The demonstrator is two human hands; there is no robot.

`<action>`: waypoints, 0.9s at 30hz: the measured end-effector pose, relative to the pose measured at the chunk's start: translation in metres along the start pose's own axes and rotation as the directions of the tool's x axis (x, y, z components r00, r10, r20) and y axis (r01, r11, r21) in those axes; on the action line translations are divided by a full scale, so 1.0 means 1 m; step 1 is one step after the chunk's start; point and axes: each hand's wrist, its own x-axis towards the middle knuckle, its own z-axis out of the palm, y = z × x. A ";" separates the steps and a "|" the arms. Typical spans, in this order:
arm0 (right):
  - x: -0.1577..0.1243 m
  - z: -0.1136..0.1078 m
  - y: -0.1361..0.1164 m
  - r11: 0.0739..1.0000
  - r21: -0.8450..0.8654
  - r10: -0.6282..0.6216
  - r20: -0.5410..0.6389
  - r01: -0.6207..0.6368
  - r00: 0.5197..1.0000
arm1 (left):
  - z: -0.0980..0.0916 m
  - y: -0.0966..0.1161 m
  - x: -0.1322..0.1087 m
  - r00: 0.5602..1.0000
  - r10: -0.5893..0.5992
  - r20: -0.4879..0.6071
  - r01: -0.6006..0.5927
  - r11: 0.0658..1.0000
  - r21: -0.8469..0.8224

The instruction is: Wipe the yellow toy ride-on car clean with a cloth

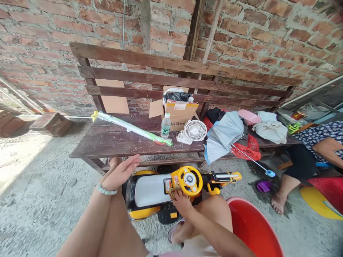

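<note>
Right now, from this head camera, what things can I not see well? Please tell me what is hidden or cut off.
Head view:
The tan item at the right hand: partly hidden by the fingers and too small to name.
The yellow toy steering wheel: its lower edge is hidden by that hand.
The cardboard box: its contents are hidden by a black plastic bag.
The red basin: cut off by the bottom edge.
The seated person: cut off by the right edge.

Slatted wooden bench (112,144) | on it: plastic water bottle (165,125), white desk fan (195,130), cardboard box (180,116), half-open umbrella (222,137) | behind: brick wall (48,46)
</note>
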 end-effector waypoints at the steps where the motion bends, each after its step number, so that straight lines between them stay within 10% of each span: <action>1: 0.006 -0.004 -0.003 1.000 0.011 0.010 0.002 -0.010 1.000 | -0.003 0.000 -0.004 1.000 -0.009 -0.020 0.009 1.000 -0.017; 10: 0.110 -0.009 -0.052 0.965 0.104 0.229 0.096 -0.239 0.969 | -0.015 -0.021 -0.011 0.993 -0.045 -0.106 0.051 0.997 0.050; 19: 0.053 0.055 -0.066 0.985 0.105 0.125 0.125 -0.139 0.984 | 0.000 0.003 0.005 0.999 0.004 -0.038 -0.002 0.999 0.054; 27: 0.087 -0.053 -0.118 0.903 0.429 0.007 -0.052 0.016 0.999 | -0.059 -0.037 -0.042 0.932 -0.144 -0.332 0.148 0.989 -0.012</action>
